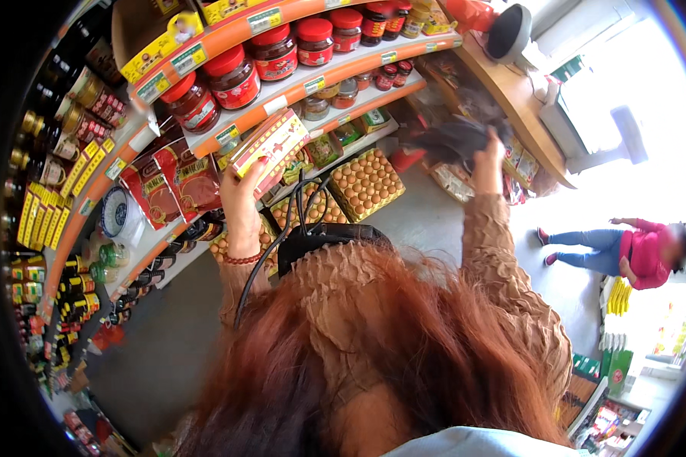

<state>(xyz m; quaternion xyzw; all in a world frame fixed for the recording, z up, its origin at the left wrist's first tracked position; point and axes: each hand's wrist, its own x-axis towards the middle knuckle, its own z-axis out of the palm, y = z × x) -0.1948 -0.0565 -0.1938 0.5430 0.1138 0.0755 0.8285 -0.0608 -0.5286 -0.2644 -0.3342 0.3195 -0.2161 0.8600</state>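
My left hand [240, 199], with a red bead bracelet at the wrist, grips a small white, red and yellow carton [273, 149] in front of the shelf edge. Farther right, my right hand [491, 158] is raised and closed on a dark grey cloth [456, 140], which is smeared by motion. Behind the carton stand jars with red lids [273, 55] on the shelf. Egg trays [367, 183] full of brown eggs lie below and between my two hands. A black cable [253, 283] runs beside my left forearm.
Red packets [152, 190] and a blue-patterned bowl [116, 213] occupy the left shelf, with bottles [72, 305] farther left. A wooden counter [522, 99] carrying a screen [568, 118] stands at the right. Beyond it is a person in a pink top [642, 255].
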